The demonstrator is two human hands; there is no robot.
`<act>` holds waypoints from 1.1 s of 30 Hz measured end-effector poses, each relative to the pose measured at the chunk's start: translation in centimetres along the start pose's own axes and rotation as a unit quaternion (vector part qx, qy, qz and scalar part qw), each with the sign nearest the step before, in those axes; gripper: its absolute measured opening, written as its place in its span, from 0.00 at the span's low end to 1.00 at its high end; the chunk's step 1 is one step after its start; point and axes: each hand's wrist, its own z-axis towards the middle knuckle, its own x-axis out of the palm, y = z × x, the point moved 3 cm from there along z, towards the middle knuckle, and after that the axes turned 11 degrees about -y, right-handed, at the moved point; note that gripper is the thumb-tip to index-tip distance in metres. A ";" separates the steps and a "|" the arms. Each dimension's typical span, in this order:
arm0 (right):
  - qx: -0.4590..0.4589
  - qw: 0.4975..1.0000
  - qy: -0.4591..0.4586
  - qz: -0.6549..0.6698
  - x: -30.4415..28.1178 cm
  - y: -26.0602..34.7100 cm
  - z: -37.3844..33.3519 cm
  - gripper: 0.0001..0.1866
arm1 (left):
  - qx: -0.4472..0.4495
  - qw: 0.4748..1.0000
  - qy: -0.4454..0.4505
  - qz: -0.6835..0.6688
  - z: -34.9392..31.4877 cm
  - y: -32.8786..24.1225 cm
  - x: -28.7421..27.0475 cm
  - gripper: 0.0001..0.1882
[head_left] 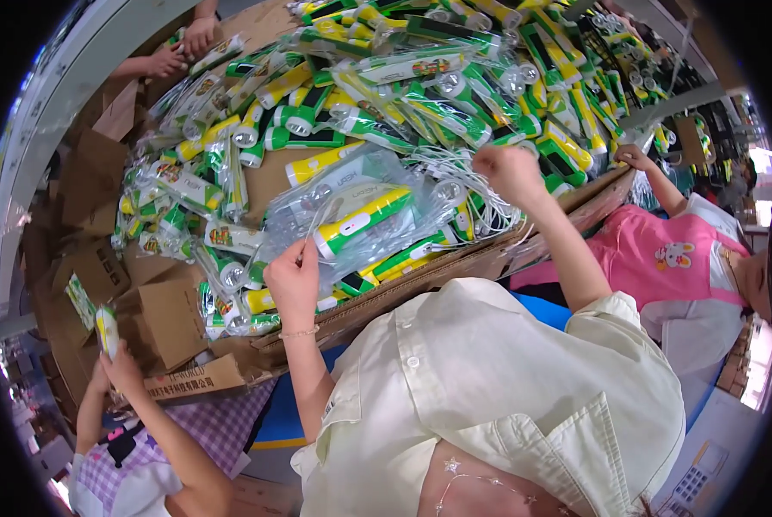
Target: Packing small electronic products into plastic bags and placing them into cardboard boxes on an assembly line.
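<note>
My left hand (293, 276) pinches the near edge of a clear plastic bag (334, 202) that holds a yellow, green and white flashlight (362, 222). My right hand (508, 171) is raised at the bag's right side, with its fingers closed on a bundle of thin white cords (459, 185). Both hands are over a cardboard-covered table (455, 263) heaped with bagged green and yellow flashlights (420, 103). What else lies inside the right fist is hidden.
Small brown cardboard boxes (166, 319) stand at the table's left end. A person in purple checks holds a flashlight (108, 332) at lower left. A person in a pink apron (661, 254) reaches in from the right. Another person's hands (179, 52) work at the far left.
</note>
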 end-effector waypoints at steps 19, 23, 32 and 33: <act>-0.423 0.856 0.042 0.294 6.1 16.4 0.2 0.05 | -0.047 0.998 0.000 -0.038 -0.8 1.3 -0.2 0.13; -0.330 0.922 0.153 -0.132 5.9 15.4 0.9 0.04 | 0.032 0.999 -0.025 -0.021 -0.5 0.3 -0.5 0.13; -0.331 0.913 0.197 -0.132 5.6 15.5 2.9 0.06 | -0.172 0.922 0.099 -0.333 -1.1 1.8 0.6 0.08; -0.336 0.912 0.198 -0.130 5.4 15.8 2.9 0.06 | -0.175 0.922 0.093 -0.332 -1.3 2.4 0.6 0.08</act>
